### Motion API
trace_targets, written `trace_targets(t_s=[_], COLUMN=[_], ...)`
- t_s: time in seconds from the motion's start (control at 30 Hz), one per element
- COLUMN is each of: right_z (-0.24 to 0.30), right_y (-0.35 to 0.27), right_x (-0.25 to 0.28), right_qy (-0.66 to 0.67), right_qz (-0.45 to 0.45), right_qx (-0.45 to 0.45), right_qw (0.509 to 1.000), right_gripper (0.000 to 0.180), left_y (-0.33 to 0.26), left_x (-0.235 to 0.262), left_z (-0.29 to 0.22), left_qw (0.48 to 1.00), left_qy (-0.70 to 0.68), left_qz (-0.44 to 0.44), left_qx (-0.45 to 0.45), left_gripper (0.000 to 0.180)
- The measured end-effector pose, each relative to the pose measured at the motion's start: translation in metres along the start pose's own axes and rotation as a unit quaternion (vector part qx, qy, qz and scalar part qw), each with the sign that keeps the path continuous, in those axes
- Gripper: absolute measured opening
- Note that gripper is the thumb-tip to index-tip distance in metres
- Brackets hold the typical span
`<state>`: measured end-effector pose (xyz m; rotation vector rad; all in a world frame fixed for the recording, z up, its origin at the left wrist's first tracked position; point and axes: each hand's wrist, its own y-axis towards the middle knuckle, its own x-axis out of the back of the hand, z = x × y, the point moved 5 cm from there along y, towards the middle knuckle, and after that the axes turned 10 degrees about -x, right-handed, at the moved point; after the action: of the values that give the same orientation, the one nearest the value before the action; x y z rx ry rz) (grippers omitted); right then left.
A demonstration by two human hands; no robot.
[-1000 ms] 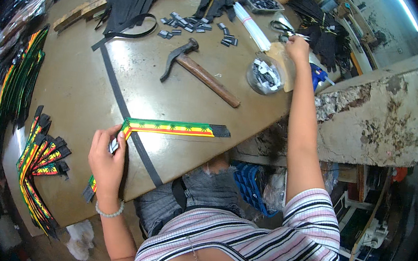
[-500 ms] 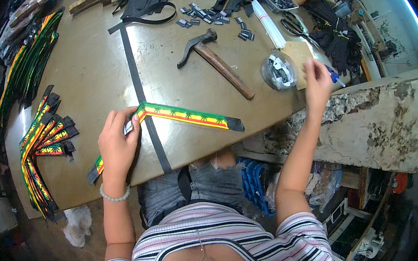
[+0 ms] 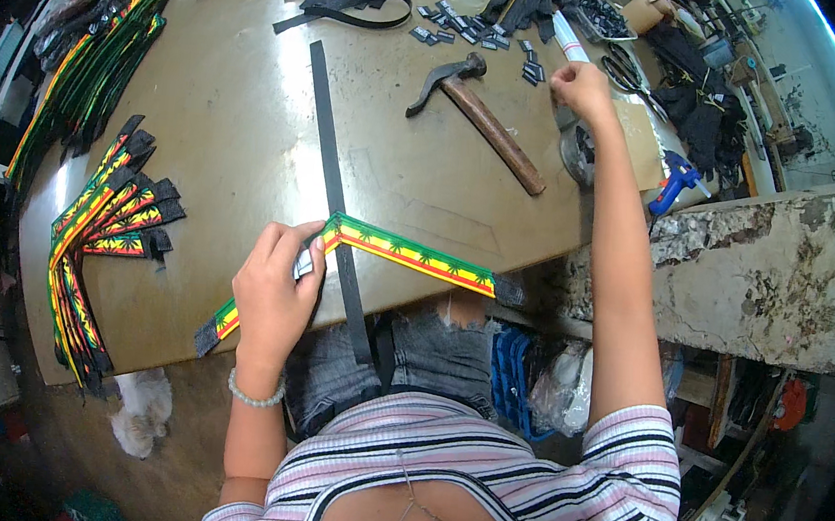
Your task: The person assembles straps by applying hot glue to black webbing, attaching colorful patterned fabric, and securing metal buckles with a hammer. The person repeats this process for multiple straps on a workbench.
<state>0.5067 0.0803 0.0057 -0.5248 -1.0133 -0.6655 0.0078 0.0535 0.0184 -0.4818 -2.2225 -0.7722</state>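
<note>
My left hand (image 3: 274,292) is closed on a bent green, yellow and red leaf-patterned strap (image 3: 418,256) near its corner. One leg of the strap runs right and the other down-left, both with black ends. A small whitish label (image 3: 304,263) shows under the left thumb. Beneath the strap a flat black band (image 3: 324,141) crosses the table. Farther off, my right hand (image 3: 585,91) has its fingers pinched together beside a bundle of white sticks (image 3: 566,40); whatever is between them is hidden. Behind its wrist stands a clear round tub (image 3: 575,155), partly covered by the arm.
A hammer (image 3: 495,132) lies mid-table, with several small black tags (image 3: 465,26) beyond it. Patterned straps (image 3: 88,239) are piled at left. A blue glue gun (image 3: 679,183), scissors (image 3: 625,68) and a tan sheet (image 3: 638,141) sit at right. A white furry animal (image 3: 142,410) is on the floor.
My right hand has moved away from near the glue gun, forward and left to the white sticks, its arm now over the tub. My left hand keeps its hold on the strap, and the view has shifted.
</note>
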Motion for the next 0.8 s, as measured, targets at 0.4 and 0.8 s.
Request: trace_targets(t_s=[0.4,0.8], right_z=[0.015,0.076], right_y=[0.007,-0.199], right_x=[0.005,-0.004], right_qy=[0.051,0.343], right_qz=[-0.045,0.176], right_qx=[0.082,0.182], right_qw=[0.994,0.905], right_gripper=[0.023,0.019], left_y=[-0.003,-0.02], left_x=[0.001,-0.004], left_z=[-0.002,-0.011], left_qw=[0.999,1.0], left_qy=[0.004,0.023], left_qz=[-0.032,-0.015], left_qx=[-0.033,-0.015], left_gripper=[0.017,0.015])
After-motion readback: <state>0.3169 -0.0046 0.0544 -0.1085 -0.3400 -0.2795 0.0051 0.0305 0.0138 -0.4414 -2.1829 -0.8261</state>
